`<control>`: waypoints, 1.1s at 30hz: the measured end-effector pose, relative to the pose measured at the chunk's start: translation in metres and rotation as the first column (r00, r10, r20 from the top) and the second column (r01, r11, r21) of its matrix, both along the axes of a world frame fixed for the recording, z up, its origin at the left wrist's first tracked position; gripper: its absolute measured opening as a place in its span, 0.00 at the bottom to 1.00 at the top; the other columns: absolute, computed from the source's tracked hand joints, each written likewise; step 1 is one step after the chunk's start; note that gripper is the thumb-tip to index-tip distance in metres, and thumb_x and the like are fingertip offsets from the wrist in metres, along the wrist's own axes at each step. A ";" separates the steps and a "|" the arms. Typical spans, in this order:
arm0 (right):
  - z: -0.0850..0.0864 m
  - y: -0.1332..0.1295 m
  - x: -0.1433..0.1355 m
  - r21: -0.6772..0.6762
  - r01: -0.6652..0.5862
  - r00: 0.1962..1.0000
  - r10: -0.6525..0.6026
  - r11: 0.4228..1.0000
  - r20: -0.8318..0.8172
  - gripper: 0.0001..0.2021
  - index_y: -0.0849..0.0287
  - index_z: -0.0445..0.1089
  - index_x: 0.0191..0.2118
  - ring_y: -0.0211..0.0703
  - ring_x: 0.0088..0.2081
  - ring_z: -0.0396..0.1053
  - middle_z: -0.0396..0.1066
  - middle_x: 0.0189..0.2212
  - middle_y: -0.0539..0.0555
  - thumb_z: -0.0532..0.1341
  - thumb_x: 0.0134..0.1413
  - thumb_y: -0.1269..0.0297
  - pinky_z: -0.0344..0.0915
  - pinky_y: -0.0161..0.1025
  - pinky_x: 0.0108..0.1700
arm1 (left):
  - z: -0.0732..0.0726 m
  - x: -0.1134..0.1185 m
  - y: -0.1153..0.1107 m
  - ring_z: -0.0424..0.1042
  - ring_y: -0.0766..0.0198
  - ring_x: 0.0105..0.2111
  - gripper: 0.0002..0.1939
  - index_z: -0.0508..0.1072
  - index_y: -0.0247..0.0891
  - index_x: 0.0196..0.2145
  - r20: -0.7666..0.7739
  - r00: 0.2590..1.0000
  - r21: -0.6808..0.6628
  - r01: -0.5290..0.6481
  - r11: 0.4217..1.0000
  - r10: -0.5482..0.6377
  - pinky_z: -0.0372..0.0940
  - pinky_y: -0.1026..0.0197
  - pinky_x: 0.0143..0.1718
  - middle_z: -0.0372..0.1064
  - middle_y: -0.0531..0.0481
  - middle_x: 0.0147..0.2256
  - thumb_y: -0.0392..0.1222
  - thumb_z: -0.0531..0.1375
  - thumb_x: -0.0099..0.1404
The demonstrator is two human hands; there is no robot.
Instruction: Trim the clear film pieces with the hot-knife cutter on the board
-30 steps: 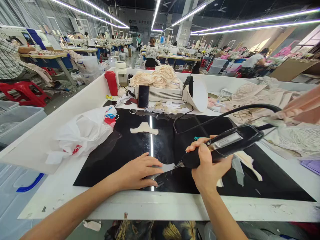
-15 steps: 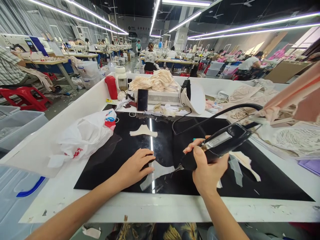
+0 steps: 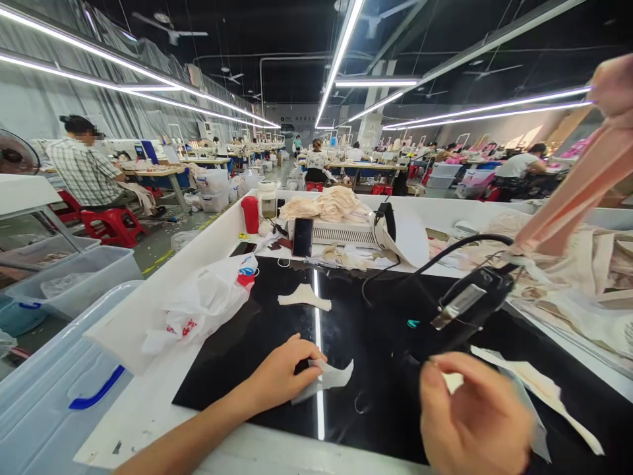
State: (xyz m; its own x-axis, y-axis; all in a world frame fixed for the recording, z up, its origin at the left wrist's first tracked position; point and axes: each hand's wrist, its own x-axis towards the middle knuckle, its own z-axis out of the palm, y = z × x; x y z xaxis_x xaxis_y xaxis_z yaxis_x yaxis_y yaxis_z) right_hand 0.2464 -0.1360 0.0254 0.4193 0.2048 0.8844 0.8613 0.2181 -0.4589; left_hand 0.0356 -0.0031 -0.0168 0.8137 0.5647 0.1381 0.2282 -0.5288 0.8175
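My left hand (image 3: 281,375) pinches a thin, translucent white cut piece of material (image 3: 337,376) at its left part. The piece's right end curls up off the glossy black board (image 3: 262,343). At the lower right, my right hand (image 3: 477,412) is closed, thumb and forefinger tips together; blur hides whether anything small is between them. Beyond it, apart from the fingers, a black corded hand tool (image 3: 482,297) with a metal plate hangs tilted near a peach cloth strip (image 3: 568,185). Right of my right hand lie a cream fabric piece (image 3: 539,382) and a translucent strip (image 3: 537,429).
A cream cut piece (image 3: 304,297) and a small teal item (image 3: 413,323) lie on the board. A white plastic bag (image 3: 208,297) is at left. Along the back stand a phone (image 3: 302,237), a red cup (image 3: 250,215) and a fabric pile (image 3: 331,206). Cloth heaps (image 3: 588,264) fill the right.
My right hand has let go of the black tool and come nearer and lower. The translucent piece is now pinched and partly raised by my left hand. The view has tilted up.
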 end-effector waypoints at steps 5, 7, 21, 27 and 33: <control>-0.013 0.019 -0.023 -0.522 -0.298 0.881 0.441 0.799 0.172 0.13 0.51 0.68 0.55 0.45 0.48 0.76 0.78 0.47 0.53 0.56 0.68 0.66 0.72 0.42 0.50 | 0.003 0.000 0.005 0.70 0.63 0.36 0.04 0.73 0.37 0.35 0.071 0.996 -0.222 -0.041 0.974 0.058 0.64 0.61 0.44 0.73 0.53 0.34 0.40 0.60 0.66; -0.017 0.030 -0.028 -0.601 -0.386 0.865 0.500 0.700 0.027 0.10 0.51 0.69 0.51 0.43 0.45 0.75 0.78 0.43 0.51 0.54 0.70 0.64 0.72 0.40 0.48 | 0.006 0.000 0.010 0.69 0.65 0.33 0.06 0.71 0.37 0.35 0.097 0.994 -0.261 -0.024 0.965 0.051 0.62 0.64 0.36 0.71 0.53 0.32 0.42 0.59 0.67; -0.029 0.128 -0.011 -0.613 -0.414 0.909 0.343 0.673 -0.237 0.16 0.55 0.76 0.41 0.44 0.36 0.73 0.77 0.36 0.54 0.54 0.68 0.54 0.67 0.39 0.40 | 0.014 0.029 0.092 0.68 0.67 0.26 0.15 0.62 0.40 0.47 0.126 0.942 -0.149 -0.292 0.945 0.311 0.63 0.66 0.25 0.65 0.57 0.31 0.48 0.59 0.66; -0.040 0.161 -0.009 -0.694 -0.257 0.963 0.239 0.672 -0.125 0.17 0.56 0.77 0.41 0.48 0.42 0.73 0.77 0.37 0.56 0.52 0.70 0.56 0.67 0.43 0.45 | 0.017 0.037 0.113 0.71 0.62 0.35 0.04 0.67 0.40 0.39 0.011 0.922 0.180 -0.382 0.907 0.386 0.63 0.61 0.39 0.70 0.54 0.34 0.41 0.60 0.68; -0.055 0.172 -0.010 -0.778 -0.130 0.981 0.196 0.615 -0.009 0.12 0.59 0.74 0.44 0.43 0.42 0.73 0.75 0.39 0.52 0.59 0.68 0.55 0.69 0.48 0.50 | 0.011 0.042 0.116 0.73 0.57 0.41 0.05 0.72 0.40 0.39 -0.176 0.884 0.397 -0.338 0.853 0.432 0.62 0.59 0.42 0.72 0.49 0.39 0.41 0.58 0.72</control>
State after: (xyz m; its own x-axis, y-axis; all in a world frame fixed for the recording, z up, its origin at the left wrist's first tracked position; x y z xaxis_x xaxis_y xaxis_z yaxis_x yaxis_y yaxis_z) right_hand 0.2365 0.0359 -0.0299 0.2549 0.8837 0.3927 0.8837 -0.0480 -0.4657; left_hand 0.0780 0.1125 -0.0056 0.5733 0.7932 0.2052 0.6436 -0.5910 0.4862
